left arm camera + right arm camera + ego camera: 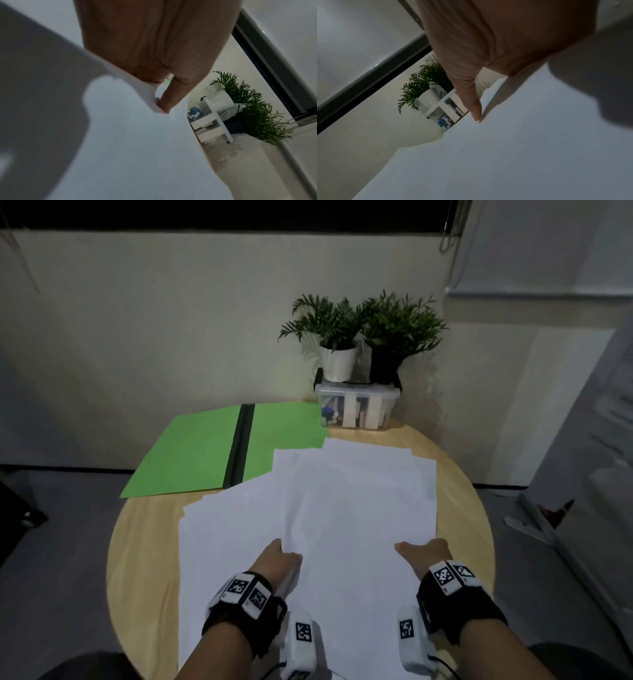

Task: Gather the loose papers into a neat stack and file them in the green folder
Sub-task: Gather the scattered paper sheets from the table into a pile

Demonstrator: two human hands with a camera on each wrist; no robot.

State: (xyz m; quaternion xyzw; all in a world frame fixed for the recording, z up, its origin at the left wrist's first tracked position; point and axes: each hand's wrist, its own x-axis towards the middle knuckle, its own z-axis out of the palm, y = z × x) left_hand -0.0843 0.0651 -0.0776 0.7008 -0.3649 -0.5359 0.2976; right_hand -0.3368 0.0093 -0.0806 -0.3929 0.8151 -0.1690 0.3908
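Observation:
Several loose white papers (342, 508) lie fanned over the round wooden table (144, 542). The green folder (191, 453) lies open and flat at the back left, and its right leaf is partly under the papers. My left hand (282, 558) pinches the left edge of the upper sheets, which curl up there. In the left wrist view its thumb (169, 97) presses on the paper edge (137, 148). My right hand (423, 553) holds the sheets' right side, thumb (471, 94) on top of the paper (505, 155). Its other fingers are hidden underneath.
A clear plastic box (356, 405) with small items stands at the table's back edge by the wall. On its lid stand a white-potted plant (339, 361) and a black-potted plant (387, 364). Bare wood shows at the table's left and right rims.

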